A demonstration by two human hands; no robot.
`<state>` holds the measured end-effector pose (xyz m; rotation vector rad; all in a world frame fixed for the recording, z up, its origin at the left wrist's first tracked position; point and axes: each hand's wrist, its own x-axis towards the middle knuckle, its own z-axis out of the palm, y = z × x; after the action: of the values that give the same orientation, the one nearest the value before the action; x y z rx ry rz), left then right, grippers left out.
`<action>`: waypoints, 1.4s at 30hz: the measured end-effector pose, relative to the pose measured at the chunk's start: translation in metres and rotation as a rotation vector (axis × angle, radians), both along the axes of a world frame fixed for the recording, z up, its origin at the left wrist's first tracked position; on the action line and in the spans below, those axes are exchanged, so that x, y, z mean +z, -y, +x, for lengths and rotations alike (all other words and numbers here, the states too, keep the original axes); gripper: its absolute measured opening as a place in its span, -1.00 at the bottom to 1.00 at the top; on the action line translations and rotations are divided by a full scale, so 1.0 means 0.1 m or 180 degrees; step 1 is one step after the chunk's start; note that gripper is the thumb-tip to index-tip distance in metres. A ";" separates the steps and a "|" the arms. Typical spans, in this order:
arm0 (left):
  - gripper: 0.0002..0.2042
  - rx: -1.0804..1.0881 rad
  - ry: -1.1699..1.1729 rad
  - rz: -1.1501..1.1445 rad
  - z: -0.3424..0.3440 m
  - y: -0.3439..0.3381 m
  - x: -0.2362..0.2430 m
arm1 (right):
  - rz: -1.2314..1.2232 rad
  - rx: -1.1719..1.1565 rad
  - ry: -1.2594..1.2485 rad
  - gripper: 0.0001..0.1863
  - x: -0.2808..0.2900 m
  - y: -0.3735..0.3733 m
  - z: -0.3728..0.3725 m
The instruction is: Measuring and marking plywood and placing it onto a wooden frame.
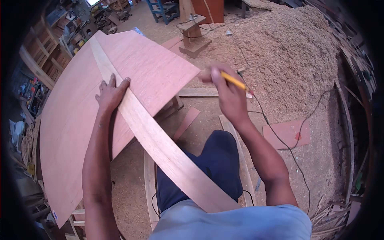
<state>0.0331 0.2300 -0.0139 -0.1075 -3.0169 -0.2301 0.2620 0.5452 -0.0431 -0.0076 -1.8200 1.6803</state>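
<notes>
A large pinkish plywood sheet (70,120) fills the left side, raised above the floor. Across it lies a long pale wooden plank (160,144), running from the sheet's far edge down over my lap to my shirt. My left hand (111,95) rests at the plank's left edge with fingers spread, some reaching onto the wood. Just past the sheet's right corner, my right hand (230,96) is raised, its fingers closed around a yellow pencil (234,81). Slight blur covers these fingers, and the pencil's reddish end points to the right.
A big heap of wood shavings (292,52) lies at the far right. Dark cables (276,134) trail over the floor near a reddish board piece (287,134). A wooden stand (194,38) and a blue chair (162,11) are farther back. Scrap wood lines both sides.
</notes>
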 end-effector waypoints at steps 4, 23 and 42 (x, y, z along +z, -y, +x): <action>0.05 -0.0107 -0.0055 -0.0044 -0.04 -0.04 -0.02 | -0.0655 0.1430 0.1281 -0.50 -0.10 0.30 0.61; -0.04 -0.0103 -0.0229 -0.0023 -1.43 -0.15 0.02 | -0.0742 0.1763 0.1521 -0.39 0.09 0.91 0.17; -0.03 -0.0181 -0.0340 -0.0035 -1.44 -0.05 -0.05 | -0.0875 0.0739 0.2384 -0.65 0.28 1.31 0.18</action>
<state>-0.1108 0.2348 -0.0185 -0.2003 -2.9120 -0.2061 0.2801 0.4145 -0.0155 -0.6432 -2.1381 2.2860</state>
